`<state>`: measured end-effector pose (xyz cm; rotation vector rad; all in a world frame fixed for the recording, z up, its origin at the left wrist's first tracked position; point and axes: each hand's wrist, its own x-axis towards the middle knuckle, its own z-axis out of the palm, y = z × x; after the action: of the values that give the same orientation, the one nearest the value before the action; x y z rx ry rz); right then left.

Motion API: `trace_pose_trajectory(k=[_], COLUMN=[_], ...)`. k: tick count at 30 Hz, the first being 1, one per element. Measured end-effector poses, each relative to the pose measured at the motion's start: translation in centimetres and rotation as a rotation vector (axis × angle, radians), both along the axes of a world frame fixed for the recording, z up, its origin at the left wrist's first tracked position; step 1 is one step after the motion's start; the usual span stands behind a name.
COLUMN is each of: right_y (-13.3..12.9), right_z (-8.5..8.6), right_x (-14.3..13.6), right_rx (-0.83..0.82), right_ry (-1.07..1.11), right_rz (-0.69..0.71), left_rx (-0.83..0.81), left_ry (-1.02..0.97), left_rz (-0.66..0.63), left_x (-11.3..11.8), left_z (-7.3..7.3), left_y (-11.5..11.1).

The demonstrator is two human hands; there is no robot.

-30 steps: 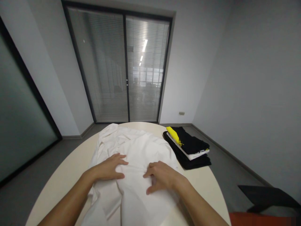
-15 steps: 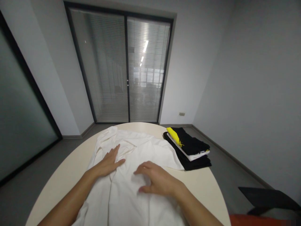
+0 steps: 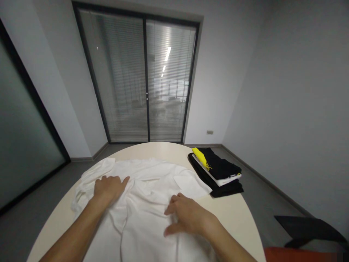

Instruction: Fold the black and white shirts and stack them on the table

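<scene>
White shirt (image 3: 147, 203) now lies spread wider toward the left edge of the round table (image 3: 240, 214) than 0.5 s ago, its left side pulled outward. The left hand (image 3: 107, 187) has slid left with the cloth and lies flat, fingers loosely spread, pressing the fabric. The right hand (image 3: 185, 216) rests nearer the body, fingers half curled and pressing down on the shirt's middle, gripping nothing. A folded stack of black, white and yellow clothes (image 3: 215, 171) sits just beside the shirt's right sleeve.

Folded clothes stack (image 3: 216, 171) — table's (image 3: 240, 218) right side.
</scene>
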<state>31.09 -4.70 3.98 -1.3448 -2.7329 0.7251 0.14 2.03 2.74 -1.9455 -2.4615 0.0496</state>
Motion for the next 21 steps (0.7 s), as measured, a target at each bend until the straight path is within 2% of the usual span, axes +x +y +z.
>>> trace_pose_trajectory(k=[2, 4, 6, 8, 10, 12, 16, 19, 21], right_y=[-0.4, -0.5, -0.4, -0.3, -0.3, -0.2, 0.6, 1.9, 2.9], right_z=[0.5, 0.6, 0.4, 0.2, 0.0, -0.2, -0.7, -1.6, -2.4], right_x=[-0.4, -0.7, -0.9, -1.0, -1.0, -0.8, -0.3, 0.3, 0.9], right_rx=[-0.1, -0.2, -0.267, -0.356, -0.367, -0.238, 0.052, 0.18, 0.203], right_ry=[0.01, -0.007, -0.05, -0.099, -0.118, -0.122, -0.07, -0.019, -0.017], right_rz=[0.018, 0.067, 0.1, 0.081, 0.032, -0.021, -0.103, -0.139, -0.172], left_rx=[0.193, 0.353, 0.365, 0.244, 0.107, 0.04, 0.005, 0.007, 0.041], left_ry=[0.0, -0.09, -0.186, -0.236, -0.254, -0.243, -0.19, -0.161, -0.145], left_rz=[-0.135, -0.344, -0.551, -0.612, -0.567, -0.495, -0.355, -0.213, -0.106], left_x=[0.8, 1.5, 2.0, 2.4, 2.7, 3.1, 3.3, 3.0, 2.9], left_z=[-0.4, -1.7, -3.4, -5.2, -6.4, -7.1, -7.1, -7.1, -7.0], left_y=[0.2, 0.9, 1.6, 2.1, 2.5, 2.9, 4.9, 7.3, 9.0])
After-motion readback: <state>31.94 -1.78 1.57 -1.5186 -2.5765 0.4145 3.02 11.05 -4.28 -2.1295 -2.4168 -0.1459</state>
